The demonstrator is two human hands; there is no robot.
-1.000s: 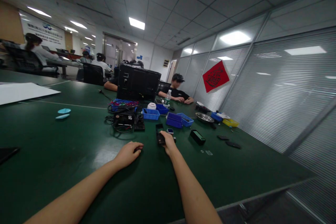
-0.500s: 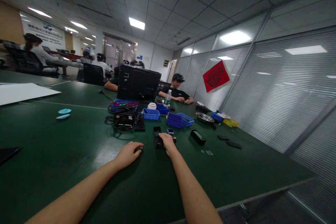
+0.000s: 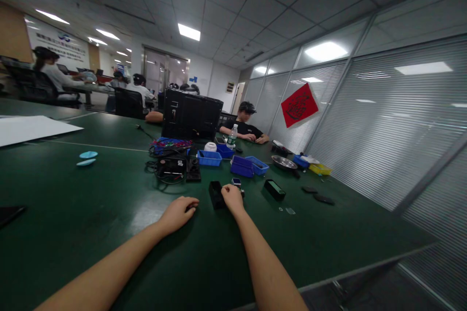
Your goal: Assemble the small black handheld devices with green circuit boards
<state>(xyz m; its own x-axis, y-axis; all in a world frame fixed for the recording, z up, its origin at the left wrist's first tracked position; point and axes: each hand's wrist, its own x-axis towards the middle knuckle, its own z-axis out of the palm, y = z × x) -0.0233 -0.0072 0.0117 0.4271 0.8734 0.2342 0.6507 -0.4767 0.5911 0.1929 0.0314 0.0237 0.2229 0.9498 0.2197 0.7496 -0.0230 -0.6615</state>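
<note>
Box: black, oblong, open-topped | right fingers: curled at its side, grip can't tell | left fingers: half-open, empty | box shifted left, nearer

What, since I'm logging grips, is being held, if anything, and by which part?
The right hand is at the right side of the black box; grip or mere touch cannot be told. The left hand shows nothing held.

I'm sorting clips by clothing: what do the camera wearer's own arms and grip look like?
The left arm and right arm are bare, no sleeve in view. The left grip and right grip wear no glove. No watch, bracelet or cable shows on either arm; rings cannot be told.
</note>
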